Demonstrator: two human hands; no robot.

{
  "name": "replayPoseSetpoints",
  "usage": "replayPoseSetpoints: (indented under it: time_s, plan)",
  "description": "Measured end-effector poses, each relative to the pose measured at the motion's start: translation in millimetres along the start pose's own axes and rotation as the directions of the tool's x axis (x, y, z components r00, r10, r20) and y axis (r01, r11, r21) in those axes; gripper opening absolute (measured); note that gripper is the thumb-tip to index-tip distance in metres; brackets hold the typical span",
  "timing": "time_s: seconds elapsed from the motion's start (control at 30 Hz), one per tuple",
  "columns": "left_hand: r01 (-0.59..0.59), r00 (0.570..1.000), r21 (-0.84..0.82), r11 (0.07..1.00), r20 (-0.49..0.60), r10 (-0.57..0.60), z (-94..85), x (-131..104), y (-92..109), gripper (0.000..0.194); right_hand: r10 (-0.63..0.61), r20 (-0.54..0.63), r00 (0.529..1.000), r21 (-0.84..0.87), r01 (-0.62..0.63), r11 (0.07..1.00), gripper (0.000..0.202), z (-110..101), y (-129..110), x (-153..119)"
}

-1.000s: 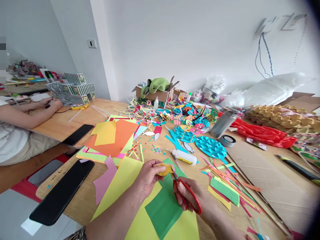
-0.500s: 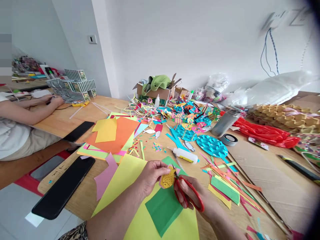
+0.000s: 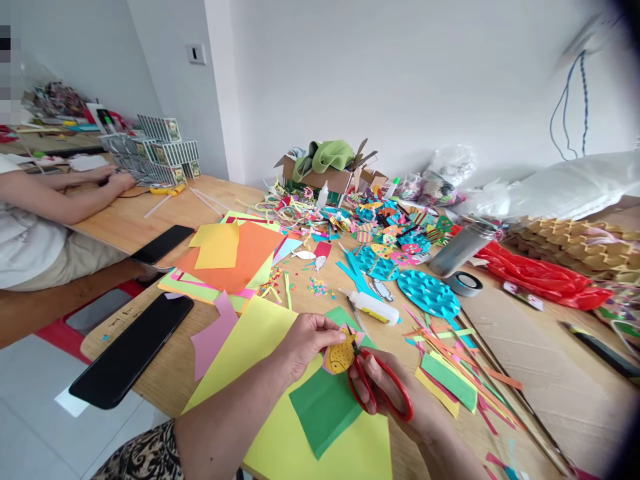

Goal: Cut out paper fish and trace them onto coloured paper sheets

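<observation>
Between the thumb and fingers of my left hand (image 3: 313, 343) is a yellow paper fish (image 3: 341, 356) with black dots and a pink paper edge around it. My right hand (image 3: 383, 387) grips the red handles of a pair of scissors (image 3: 405, 393). Their dark blades meet the paper at the fish's right side, near the tail. Under both hands lie a yellow sheet (image 3: 270, 413) and a folded green paper (image 3: 325, 413). Just beyond them a white glue bottle (image 3: 374, 308) rests on its side.
Blue paper discs (image 3: 429, 295), a steel flask (image 3: 463, 245) and a tape roll (image 3: 465, 283) stand beyond my right hand. Paper strips (image 3: 465, 360) are scattered at right. A black phone (image 3: 133, 350) lies at left. Another person's forearm (image 3: 75, 197) rests on the table at far left.
The camera view has shifted slightly, so the scene sits a little further right. Both hands keep hold of the fish and scissors, with the blades still at the fish's edge.
</observation>
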State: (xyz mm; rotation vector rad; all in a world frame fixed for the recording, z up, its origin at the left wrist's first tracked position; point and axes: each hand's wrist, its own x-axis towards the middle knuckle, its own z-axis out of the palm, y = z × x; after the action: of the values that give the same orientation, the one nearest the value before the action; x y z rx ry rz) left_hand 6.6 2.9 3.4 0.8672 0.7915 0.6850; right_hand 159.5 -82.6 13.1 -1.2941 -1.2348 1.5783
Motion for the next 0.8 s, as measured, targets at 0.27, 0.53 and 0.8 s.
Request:
replayPoseSetpoints:
  time_s: [0.27, 0.53, 0.8]
  plan:
    - [0.010, 1.000, 0.026, 1.000, 0.002, -0.010, -0.6, 0.4, 0.0, 0.030, 0.020, 0.040, 0.999, -0.003, -0.020, 1.000, 0.052, -4.4, 1.1, -1.5]
    - [0.010, 1.000, 0.014, 1.000, 0.014, -0.010, -1.4, 0.5, -1.2, 0.031, 0.012, 0.059, 0.998, -0.078, -0.007, 0.997, 0.050, -8.1, 1.1, 0.6]
    - [0.025, 1.000, 0.018, 1.000, 0.009, -0.025, -0.9, -0.5, -0.4, 0.029, -0.024, 0.085, 0.996, -0.137, 0.036, 0.990, 0.049, -8.4, -0.5, -0.7]
